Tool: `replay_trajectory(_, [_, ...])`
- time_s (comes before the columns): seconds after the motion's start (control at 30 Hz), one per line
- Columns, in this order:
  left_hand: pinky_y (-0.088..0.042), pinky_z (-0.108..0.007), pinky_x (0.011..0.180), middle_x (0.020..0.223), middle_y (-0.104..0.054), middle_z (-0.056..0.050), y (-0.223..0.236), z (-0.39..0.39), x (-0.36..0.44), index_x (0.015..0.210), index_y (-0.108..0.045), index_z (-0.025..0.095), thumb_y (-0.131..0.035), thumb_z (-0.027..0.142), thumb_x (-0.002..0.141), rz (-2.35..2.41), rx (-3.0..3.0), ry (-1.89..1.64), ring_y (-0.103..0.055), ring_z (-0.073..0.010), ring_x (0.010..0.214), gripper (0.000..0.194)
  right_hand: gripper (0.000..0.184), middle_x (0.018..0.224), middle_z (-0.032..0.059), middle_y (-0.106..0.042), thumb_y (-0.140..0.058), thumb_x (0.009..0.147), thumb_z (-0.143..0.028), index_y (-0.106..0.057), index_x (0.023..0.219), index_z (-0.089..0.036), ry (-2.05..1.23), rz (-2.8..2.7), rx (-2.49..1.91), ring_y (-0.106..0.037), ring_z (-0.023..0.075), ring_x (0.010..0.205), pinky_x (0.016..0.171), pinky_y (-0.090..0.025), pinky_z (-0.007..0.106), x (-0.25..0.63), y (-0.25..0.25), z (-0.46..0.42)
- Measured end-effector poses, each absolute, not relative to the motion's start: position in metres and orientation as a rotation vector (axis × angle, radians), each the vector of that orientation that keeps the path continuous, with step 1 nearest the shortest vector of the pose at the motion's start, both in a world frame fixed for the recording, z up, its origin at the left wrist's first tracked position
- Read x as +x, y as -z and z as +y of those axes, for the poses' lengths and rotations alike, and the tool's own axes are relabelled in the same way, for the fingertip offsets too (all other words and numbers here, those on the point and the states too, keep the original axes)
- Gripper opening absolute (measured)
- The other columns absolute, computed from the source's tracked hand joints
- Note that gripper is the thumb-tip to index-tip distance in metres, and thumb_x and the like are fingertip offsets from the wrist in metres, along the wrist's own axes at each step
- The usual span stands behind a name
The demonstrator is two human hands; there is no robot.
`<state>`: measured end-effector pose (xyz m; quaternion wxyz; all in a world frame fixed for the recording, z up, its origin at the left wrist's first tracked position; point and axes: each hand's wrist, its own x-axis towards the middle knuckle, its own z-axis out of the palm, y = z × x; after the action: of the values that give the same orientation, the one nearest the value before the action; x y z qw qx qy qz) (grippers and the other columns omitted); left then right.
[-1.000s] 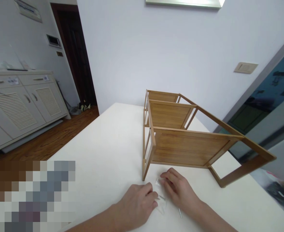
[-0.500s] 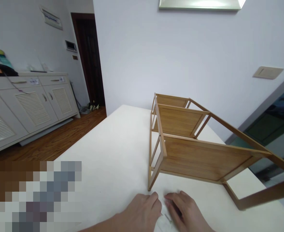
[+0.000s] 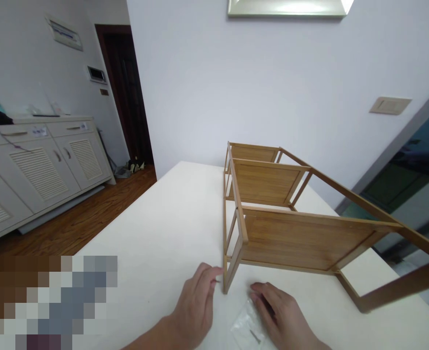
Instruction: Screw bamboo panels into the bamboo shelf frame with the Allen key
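Note:
A wooden shelf frame [image 3: 287,238] lies on its side on the white table [image 3: 156,233], with its panels standing upright. My left hand [image 3: 196,301] is at the near left corner of the frame. Thumb and forefinger pinch a small screw [image 3: 217,281], mostly hidden, close beside the frame's post. To the right, my right hand [image 3: 282,311] rests on the table with fingers curled together; what they hold, if anything, is hidden. Against its fingers lies a clear plastic bag [image 3: 241,323], and a loose-looking screw [image 3: 255,336] shows at the bag.
A wall [image 3: 185,97] rises behind the table, with a light switch [image 3: 390,105] at right. White cabinets [image 3: 50,165] stand across the wooden floor at left, near a dark door [image 3: 129,92]. A blurred, pixelated patch covers the lower left corner.
My left hand has moved left and forward, from beside my right hand to the frame's corner post. The plastic bag has come into clearer view. My right hand has barely moved.

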<state>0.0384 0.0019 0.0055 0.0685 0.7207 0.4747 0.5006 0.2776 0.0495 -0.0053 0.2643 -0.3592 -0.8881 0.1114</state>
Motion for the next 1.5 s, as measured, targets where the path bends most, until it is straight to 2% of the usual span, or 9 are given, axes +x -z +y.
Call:
replay_trajectory(0.17, [-0.043, -0.028, 0.059, 0.069, -0.056, -0.001, 0.0, 0.032, 0.029, 0.085, -0.056, 0.02, -0.034, 0.034, 0.096, 1.667, 1.593, -1.374, -0.055, -0.0164, 0.063, 0.028, 0.027, 0.082, 0.0042, -0.065, -0.045, 0.092, -0.011, -0.056, 0.117, -0.016, 0.169, -2.684, -0.903, -0.061, 0.0163, 0.068, 0.06, -0.044, 0.027, 0.258, -0.011, 0.074])
replay_trajectory(0.3, [-0.037, -0.024, 0.05, 0.053, -0.049, 0.005, 0.004, 0.048, 0.027, 0.09, -0.056, 0.02, -0.04, 0.048, 0.092, 1.577, 1.327, -1.292, -0.048, -0.014, 0.05, 0.032, 0.042, 0.082, 0.0056, -0.063, -0.052, 0.087, -0.01, -0.05, 0.129, -0.014, 0.471, -2.794, -0.845, -0.059, 0.0171, 0.067, 0.057, -0.037, 0.029, 0.241, -0.02, 0.094])
replay_trajectory(0.4, [-0.039, -0.024, 0.05, 0.052, -0.051, 0.006, 0.002, 0.06, 0.032, 0.095, -0.055, 0.02, -0.046, 0.052, 0.088, 1.42, 1.243, -1.339, -0.049, -0.0128, 0.048, 0.035, 0.039, 0.079, 0.0053, -0.062, -0.051, 0.088, -0.013, -0.051, 0.128, -0.014, 0.553, -2.79, -0.799, -0.056, 0.016, 0.062, 0.054, -0.033, 0.029, 0.237, -0.015, 0.101])
replay_trajectory(0.57, [-0.037, -0.022, 0.046, 0.052, -0.052, 0.006, 0.005, 0.082, 0.05, 0.087, -0.052, 0.02, -0.051, 0.055, 0.086, 1.177, 1.146, -1.352, -0.045, -0.01, 0.042, 0.035, 0.042, 0.075, 0.0044, -0.061, -0.048, 0.09, -0.011, -0.046, 0.132, -0.013, 0.601, -2.702, -0.767, -0.055, 0.0165, 0.06, 0.053, -0.031, 0.031, 0.239, -0.008, 0.102])
replay_trajectory(0.63, [-0.037, -0.022, 0.046, 0.054, -0.053, 0.005, 0.009, 0.086, 0.053, 0.086, -0.052, 0.02, -0.051, 0.055, 0.086, 1.15, 1.143, -1.346, -0.046, -0.01, 0.043, 0.035, 0.036, 0.076, 0.0046, -0.061, -0.045, 0.091, -0.01, -0.049, 0.126, -0.012, 0.591, -2.681, -0.771, -0.055, 0.0172, 0.061, 0.054, -0.032, 0.032, 0.239, -0.008, 0.102])
replay_trajectory(0.7, [-0.038, -0.022, 0.046, 0.054, -0.054, 0.005, 0.012, 0.088, 0.053, 0.088, -0.053, 0.02, -0.053, 0.053, 0.086, 1.187, 1.179, -1.329, -0.047, -0.0105, 0.045, 0.033, 0.023, 0.076, 0.005, -0.061, -0.042, 0.091, -0.008, -0.054, 0.11, -0.012, 0.55, -2.678, -0.826, -0.056, 0.018, 0.061, 0.054, -0.033, 0.032, 0.238, -0.008, 0.103])
replay_trajectory(0.83, [-0.044, -0.025, 0.052, 0.059, -0.06, 0.002, 0.016, 0.084, 0.046, 0.093, -0.057, 0.019, -0.052, 0.05, 0.086, 1.378, 1.325, -1.305, -0.055, -0.0143, 0.052, 0.031, 0.011, 0.073, 0.0048, -0.061, -0.044, 0.089, -0.008, -0.052, 0.087, -0.017, 0.425, -2.715, -0.994, -0.056, 0.0188, 0.058, 0.051, -0.033, 0.032, 0.237, -0.004, 0.105])
replay_trajectory(1.1, [-0.054, -0.038, 0.076, 0.091, -0.07, -0.006, 0.024, 0.078, 0.016, 0.093, -0.068, 0.02, -0.05, 0.031, 0.087, 1.698, 1.916, -1.087, -0.066, -0.024, 0.086, 0.021, 0.018, 0.074, 0.0062, -0.064, -0.042, 0.096, -0.015, -0.054, 0.083, -0.016, 0.354, -2.677, -1.059, -0.059, 0.019, 0.064, 0.051, -0.032, 0.03, 0.237, 0.005, 0.108])
replay_trajectory(1.5, [-0.055, -0.036, 0.078, 0.098, -0.064, -0.007, 0.033, 0.08, 0.011, 0.109, -0.068, 0.024, -0.043, 0.024, 0.09, 1.65, 2.355, -0.684, -0.063, -0.0217, 0.087, 0.032, 0.017, 0.077, 0.0071, -0.066, -0.042, 0.096, -0.016, -0.056, 0.086, -0.015, 0.247, -2.674, -1.128, -0.061, 0.0198, 0.066, 0.052, -0.034, 0.03, 0.238, 0.001, 0.106])
